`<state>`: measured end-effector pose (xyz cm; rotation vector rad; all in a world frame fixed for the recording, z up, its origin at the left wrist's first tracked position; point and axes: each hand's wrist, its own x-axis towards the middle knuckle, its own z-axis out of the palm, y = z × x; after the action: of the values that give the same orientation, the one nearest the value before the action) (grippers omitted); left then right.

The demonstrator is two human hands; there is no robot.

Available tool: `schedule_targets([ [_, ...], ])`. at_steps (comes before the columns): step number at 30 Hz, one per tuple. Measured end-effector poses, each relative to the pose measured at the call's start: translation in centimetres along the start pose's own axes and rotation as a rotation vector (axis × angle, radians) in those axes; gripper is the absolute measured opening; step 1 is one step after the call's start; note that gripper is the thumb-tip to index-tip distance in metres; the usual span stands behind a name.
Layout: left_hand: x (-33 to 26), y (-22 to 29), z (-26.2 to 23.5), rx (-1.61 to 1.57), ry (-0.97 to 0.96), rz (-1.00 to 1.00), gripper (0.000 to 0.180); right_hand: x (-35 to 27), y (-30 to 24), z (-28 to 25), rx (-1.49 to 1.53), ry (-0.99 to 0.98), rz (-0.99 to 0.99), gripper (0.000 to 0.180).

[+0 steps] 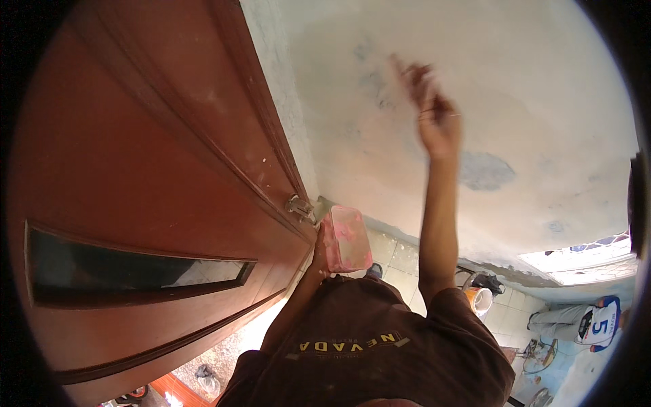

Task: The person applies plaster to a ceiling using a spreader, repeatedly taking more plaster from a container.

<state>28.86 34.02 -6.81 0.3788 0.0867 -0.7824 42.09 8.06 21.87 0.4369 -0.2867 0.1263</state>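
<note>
My left hand [319, 252] grips the side of a pink rectangular plastic container [331, 245], held at waist height by the door handle. Pale smears mark its inside; how much it holds I cannot make out. Raised high in front of the wall [529, 88], my right hand [434, 108] is smeared by motion. Whether its fingers hold anything does not show. Grey-blue patches [487, 171] dot the pale, uneven wall beside that forearm.
A brown wooden door [169, 156] with a metal handle [300, 206] and a narrow glass pane [129, 268] fills the left. To the lower right stands a white and orange bucket [479, 300]. Farther off, another person [600, 325] wears a white and blue shirt. Pale tiles [400, 261] cover the floor.
</note>
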Motion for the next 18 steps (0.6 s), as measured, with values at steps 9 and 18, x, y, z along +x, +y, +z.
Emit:
schedule_targets([
  [9,0.9,0.0,-2.5,-0.039,-0.141,-0.041,0.049,-6.8,4.1,-1.3,-0.666,-0.06,-0.426,0.035],
  [18,1.2,1.0,-1.5,-0.024,0.005,-0.188,0.04,-3.3,-8.5,-13.3,-0.376,0.25,-0.279,0.039],
])
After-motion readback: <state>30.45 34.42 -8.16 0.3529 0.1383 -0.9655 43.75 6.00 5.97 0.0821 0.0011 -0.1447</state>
